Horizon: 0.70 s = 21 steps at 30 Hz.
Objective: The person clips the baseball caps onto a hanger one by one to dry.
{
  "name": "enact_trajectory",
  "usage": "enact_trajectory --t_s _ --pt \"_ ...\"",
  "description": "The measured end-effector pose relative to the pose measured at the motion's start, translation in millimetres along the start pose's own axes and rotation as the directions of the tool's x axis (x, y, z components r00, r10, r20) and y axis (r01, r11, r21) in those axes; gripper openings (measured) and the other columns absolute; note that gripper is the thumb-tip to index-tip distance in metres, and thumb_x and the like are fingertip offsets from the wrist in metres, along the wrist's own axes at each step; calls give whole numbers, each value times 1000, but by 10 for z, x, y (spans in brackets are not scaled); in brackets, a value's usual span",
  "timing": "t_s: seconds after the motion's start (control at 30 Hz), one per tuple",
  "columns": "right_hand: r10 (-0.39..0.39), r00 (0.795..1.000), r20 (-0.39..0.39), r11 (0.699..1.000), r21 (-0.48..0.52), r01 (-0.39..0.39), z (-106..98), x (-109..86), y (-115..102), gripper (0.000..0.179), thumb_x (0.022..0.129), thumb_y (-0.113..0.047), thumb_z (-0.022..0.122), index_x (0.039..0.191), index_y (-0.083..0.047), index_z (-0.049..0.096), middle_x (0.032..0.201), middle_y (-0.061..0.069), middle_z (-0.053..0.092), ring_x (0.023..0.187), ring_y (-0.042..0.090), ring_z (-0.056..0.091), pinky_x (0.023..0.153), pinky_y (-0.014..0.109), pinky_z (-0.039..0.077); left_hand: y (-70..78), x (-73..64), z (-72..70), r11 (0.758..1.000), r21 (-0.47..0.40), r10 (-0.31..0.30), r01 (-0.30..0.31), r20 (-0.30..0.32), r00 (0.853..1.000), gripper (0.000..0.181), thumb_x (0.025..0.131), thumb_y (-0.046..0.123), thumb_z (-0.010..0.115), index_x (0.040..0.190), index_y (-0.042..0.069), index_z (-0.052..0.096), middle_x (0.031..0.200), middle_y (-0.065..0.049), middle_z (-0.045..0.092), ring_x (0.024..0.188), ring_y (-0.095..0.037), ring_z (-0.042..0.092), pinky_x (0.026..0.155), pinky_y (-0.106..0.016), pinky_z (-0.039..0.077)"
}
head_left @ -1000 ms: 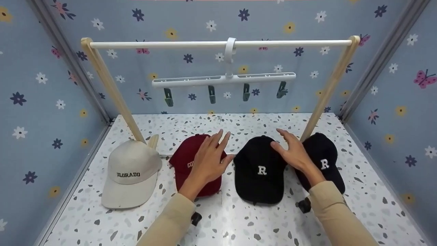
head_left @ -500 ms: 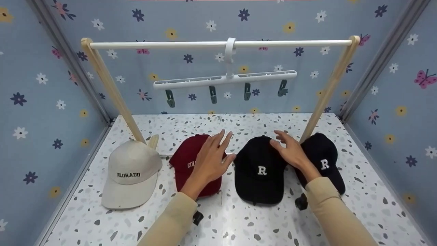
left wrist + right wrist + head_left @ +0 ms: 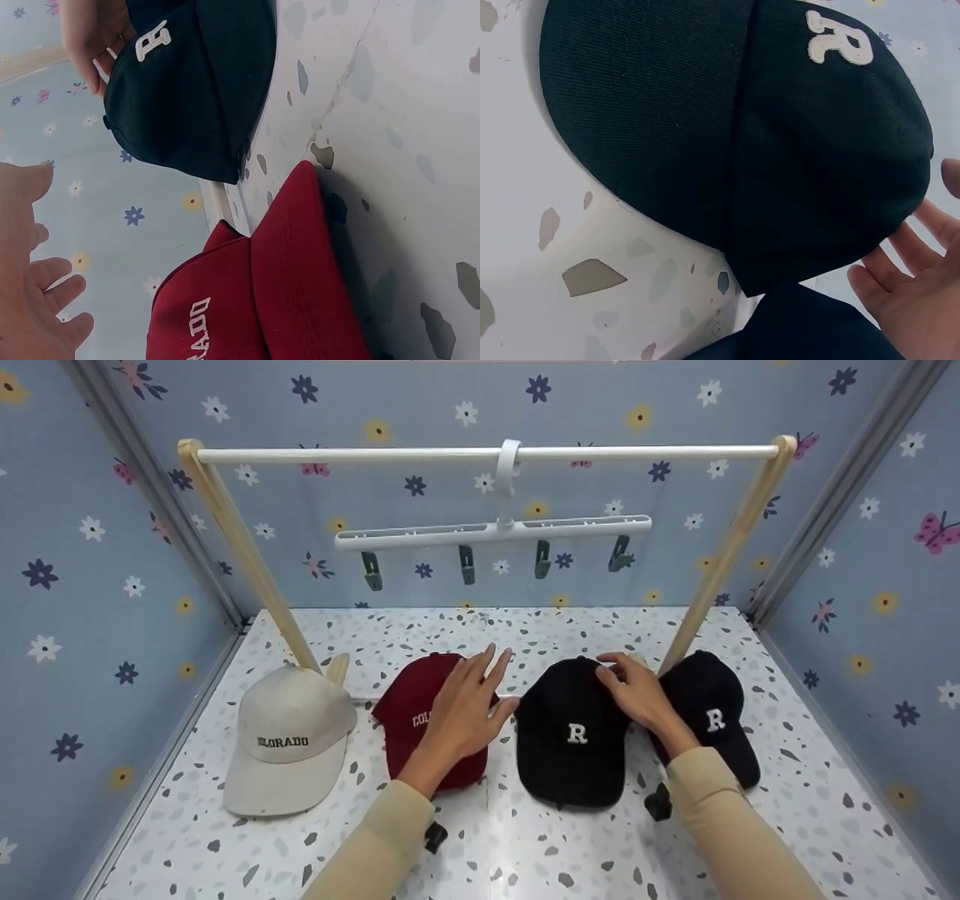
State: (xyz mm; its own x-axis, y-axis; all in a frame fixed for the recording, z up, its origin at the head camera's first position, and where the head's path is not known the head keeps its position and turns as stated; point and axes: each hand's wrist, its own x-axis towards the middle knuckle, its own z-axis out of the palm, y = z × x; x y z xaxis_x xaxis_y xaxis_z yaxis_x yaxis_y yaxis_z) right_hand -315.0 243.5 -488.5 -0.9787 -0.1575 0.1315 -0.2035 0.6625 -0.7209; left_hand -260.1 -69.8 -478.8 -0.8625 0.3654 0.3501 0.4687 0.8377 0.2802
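The left hand [image 3: 463, 716] hovers over the red cap [image 3: 405, 697] with fingers spread and nothing in them; it covers part of the cap's lettering. In the left wrist view the red cap [image 3: 277, 300] lies beside that hand. My right hand [image 3: 637, 690] is at the upper right side of the middle black cap [image 3: 566, 769], which bears a white R. From the right wrist view, the fingertips are right at the back of the crown of this cap [image 3: 817, 150], partly behind it, while the thumb stands apart.
A beige cap [image 3: 285, 787] sits at the left, and a second black cap [image 3: 701, 682] at the far right. Behind them stands a wooden rack with a white rail [image 3: 360, 456]. From it hangs a white hanger [image 3: 420, 538] with several green clips [image 3: 466, 565].
The right hand has moved slightly left and down, bringing its fingers in to the middle black cap's crown. The left hand has barely moved. The hanger sways a little.
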Motion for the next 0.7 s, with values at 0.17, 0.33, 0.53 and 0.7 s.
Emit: enact_trajectory --t_s 0.17,0.33,0.53,0.7 --pt "-16 1000 -20 1000 5 17 20 10 14 34 111 -22 56 138 -2 63 124 25 69 112 41 65 101 56 47 -7 -5 27 1000 -11 4 -4 -3 1000 71 110 43 56 170 19 27 175 -10 27 158 -33 32 131 -48 19" --pt "-16 1000 -20 1000 -2 16 20 15 3 30 111 -21 57 134 -3 64 115 23 69 102 38 65 93 53 48 -20 -13 33 1000 -5 5 -5 13 1000 70 111 43 55 170 18 26 174 -10 28 157 -34 32 131 -48 19" --pt "12 1000 -25 1000 -13 -13 4 31 4 27 110 -21 58 128 -3 64 112 22 69 103 38 65 93 52 48 -26 -1 39 1000 4 7 -8 18 1000 69 112 46 50 170 19 26 174 -11 28 157 -33 32 131 -48 20" --pt "37 999 -23 999 -15 -37 7 37 -4 26 109 -22 59 126 -3 63 113 22 69 104 39 64 95 53 47 -31 0 52 1000 -1 0 0 19 1000 69 111 44 53 170 20 26 174 -10 29 158 -32 31 131 -45 17"
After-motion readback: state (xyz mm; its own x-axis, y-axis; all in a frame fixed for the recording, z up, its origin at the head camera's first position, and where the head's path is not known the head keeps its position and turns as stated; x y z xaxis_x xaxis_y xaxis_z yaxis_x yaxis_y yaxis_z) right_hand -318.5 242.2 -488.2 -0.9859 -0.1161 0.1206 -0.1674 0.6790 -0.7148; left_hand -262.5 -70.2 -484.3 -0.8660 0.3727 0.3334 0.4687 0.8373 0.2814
